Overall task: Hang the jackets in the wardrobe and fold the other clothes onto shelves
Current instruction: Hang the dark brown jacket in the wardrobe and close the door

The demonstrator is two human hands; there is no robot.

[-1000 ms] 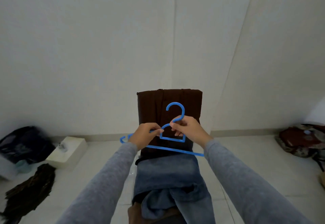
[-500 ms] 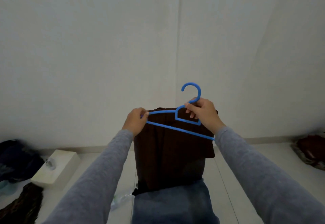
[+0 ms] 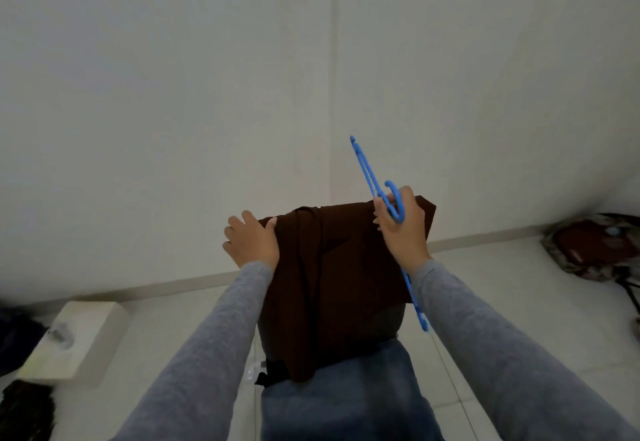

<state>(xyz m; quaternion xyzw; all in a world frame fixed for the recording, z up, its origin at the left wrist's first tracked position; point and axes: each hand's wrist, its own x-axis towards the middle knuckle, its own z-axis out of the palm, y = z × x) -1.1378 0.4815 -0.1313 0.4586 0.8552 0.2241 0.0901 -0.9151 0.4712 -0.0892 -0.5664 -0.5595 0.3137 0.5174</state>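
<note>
A dark brown garment [image 3: 339, 277] hangs draped over something upright in the middle of the view. My left hand [image 3: 251, 239] grips its upper left corner, thumb on the cloth. My right hand [image 3: 403, 229] holds a blue plastic hanger [image 3: 372, 182] near its hook, at the garment's upper right corner. The hanger is turned edge-on, one end pointing up and the other slanting down along my right sleeve. A blue denim garment [image 3: 339, 402] lies below the brown one.
A white box [image 3: 74, 340] sits on the tiled floor at the left, with dark clothes [image 3: 24, 413] beside it. A patterned red-brown heap [image 3: 595, 246] lies on the floor at the right. White walls meet in a corner behind.
My left hand let go of the hanger and took the brown garment's corner. My right hand swung the hanger from flat-on to edge-on, off to the right. The view tilted up.
</note>
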